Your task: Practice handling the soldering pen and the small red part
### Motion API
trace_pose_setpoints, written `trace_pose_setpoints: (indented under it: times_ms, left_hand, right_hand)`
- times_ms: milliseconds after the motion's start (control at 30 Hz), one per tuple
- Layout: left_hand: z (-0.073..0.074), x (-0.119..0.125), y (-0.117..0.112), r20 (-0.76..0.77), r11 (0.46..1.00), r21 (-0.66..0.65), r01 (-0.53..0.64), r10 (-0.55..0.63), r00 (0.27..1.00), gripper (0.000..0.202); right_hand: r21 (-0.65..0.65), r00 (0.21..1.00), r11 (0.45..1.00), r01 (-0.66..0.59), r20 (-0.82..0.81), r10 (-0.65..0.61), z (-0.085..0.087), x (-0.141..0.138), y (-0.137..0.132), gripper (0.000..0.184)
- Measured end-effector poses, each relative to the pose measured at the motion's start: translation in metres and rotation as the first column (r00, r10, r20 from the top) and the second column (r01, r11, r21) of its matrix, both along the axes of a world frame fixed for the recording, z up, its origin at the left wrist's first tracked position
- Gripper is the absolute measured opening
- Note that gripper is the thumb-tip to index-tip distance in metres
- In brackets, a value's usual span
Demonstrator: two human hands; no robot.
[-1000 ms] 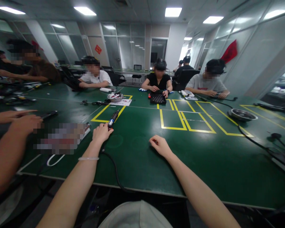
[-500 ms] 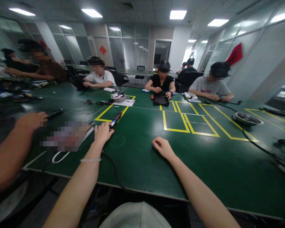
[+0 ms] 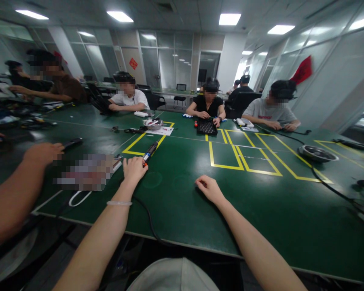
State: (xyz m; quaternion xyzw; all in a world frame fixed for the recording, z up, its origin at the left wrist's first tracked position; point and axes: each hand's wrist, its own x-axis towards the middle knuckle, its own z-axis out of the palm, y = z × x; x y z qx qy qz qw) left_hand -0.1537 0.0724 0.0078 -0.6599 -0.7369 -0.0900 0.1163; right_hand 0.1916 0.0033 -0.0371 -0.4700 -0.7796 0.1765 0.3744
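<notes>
My left hand [image 3: 134, 171] rests on the table, its fingers closed round the rear of a slim electric screwdriver [image 3: 151, 152] with a blue band. The tool's thin tip points forward and right, away from me; part of its body is hidden under my fingers. A black cord [image 3: 148, 215] curves from below that hand towards the table's front edge. My right hand [image 3: 210, 188] lies on the bare green tabletop with fingers curled in, and nothing shows in it. Left of my left hand is a blurred-out flat item [image 3: 87, 171] with a white loop.
Yellow tape rectangles [image 3: 227, 166] mark the green table [image 3: 176, 218]. A co-worker's arm [image 3: 21, 182] reaches in at left, near a dark tool [image 3: 73, 143]. Across the table, a person handles a black tray [image 3: 206, 127]. A round metal dish [image 3: 318, 153] and cables lie at right.
My left hand and the screwdriver have shifted very slightly right. My right hand stays in place. The view has tilted a little.
</notes>
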Motion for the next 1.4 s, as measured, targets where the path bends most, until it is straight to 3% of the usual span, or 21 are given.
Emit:
trace_pose_setpoints:
  times_ms: [200,400,533,633,700,800,867,900,1100,1233,1400]
  left_hand:
    - [-0.003,0.001,-0.001,0.042,0.999,0.052,0.005,-0.007,0.999,0.034]
    - [0.009,0.011,-0.005,0.095,0.986,0.162,0.029,-0.045,0.994,0.040]
    - [0.012,0.040,-0.009,0.238,0.953,0.212,0.218,-0.267,0.934,0.039]
    - [0.009,0.079,-0.016,0.377,0.871,0.175,0.458,-0.489,0.787,0.041]
    - [0.006,0.109,-0.024,0.493,0.786,0.089,0.612,-0.569,0.659,0.045]
    - [0.005,0.149,-0.039,0.629,0.589,-0.015,0.808,-0.623,0.466,0.052]
    - [0.004,0.167,-0.047,0.650,0.508,-0.029,0.861,-0.645,0.402,0.054]
    - [0.003,0.172,-0.050,0.647,0.492,-0.021,0.870,-0.657,0.387,0.054]
    - [-0.005,0.168,-0.055,0.660,0.534,0.035,0.845,-0.647,0.382,0.052]
    - [-0.008,0.163,-0.053,0.701,0.571,0.088,0.816,-0.618,0.357,0.032]
    - [-0.006,0.164,-0.053,0.570,0.592,0.119,0.797,-0.698,0.433,0.013]
  right_hand:
    - [-0.003,1.000,1.000,-0.007,-0.001,0.007,0.003,0.000,-0.001,0.016]
    - [-0.003,1.000,1.000,-0.004,0.000,0.004,0.002,0.000,0.000,0.017]
    - [-0.017,1.000,1.000,-0.011,-0.010,0.011,0.000,-0.001,0.001,0.017]
    - [-0.063,0.997,0.998,-0.021,-0.080,0.016,0.000,-0.001,0.002,0.018]
    - [-0.134,0.982,0.990,-0.044,-0.189,0.018,-0.001,0.000,0.004,0.021]
    - [-0.243,0.929,0.963,-0.116,-0.370,0.018,-0.001,0.001,0.007,0.029]
    - [-0.267,0.892,0.950,-0.162,-0.452,0.025,-0.001,0.003,0.009,0.033]
    - [-0.267,0.876,0.947,-0.179,-0.482,0.030,0.000,0.003,0.009,0.034]
    - [-0.285,0.836,0.933,-0.222,-0.548,0.032,0.000,0.001,0.009,0.031]
    - [-0.299,0.830,0.931,-0.210,-0.558,0.008,0.000,0.001,0.009,0.031]
    - [-0.305,0.826,0.928,-0.212,-0.564,0.003,0.000,0.002,0.009,0.031]
